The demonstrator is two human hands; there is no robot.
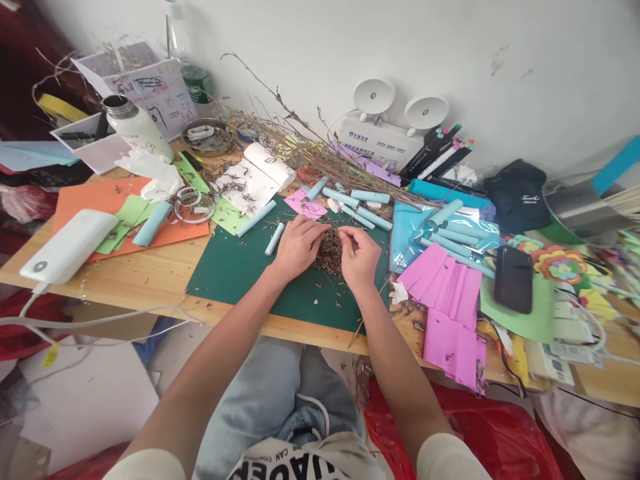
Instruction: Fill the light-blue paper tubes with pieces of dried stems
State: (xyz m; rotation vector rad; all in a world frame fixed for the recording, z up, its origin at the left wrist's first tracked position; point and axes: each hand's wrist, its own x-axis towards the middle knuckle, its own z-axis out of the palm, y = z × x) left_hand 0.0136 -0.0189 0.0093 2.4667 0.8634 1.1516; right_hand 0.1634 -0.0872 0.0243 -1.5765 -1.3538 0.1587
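A small heap of dried, crumbled brown plant bits [329,259] lies on a dark green mat [240,267]. My left hand [300,248] is bent over the heap's left side, its fingers together and closed. On the right side, my right hand [361,259] pinches with thumb and forefinger close to the left fingertips. Whatever the two hands hold is too small to make out. Short rolled tubes of light blue paper [256,219] lie around the mat's back edge, and one small blue tube [275,239] rests just left of my left hand.
Dry twigs [320,157] spread behind the mat, before a white box with two round discs [383,137]. Pink paper strips [453,293] and a black phone [513,280] lie right. A white power bank [69,247], orange paper [85,200] and an open bottle [137,127] are left.
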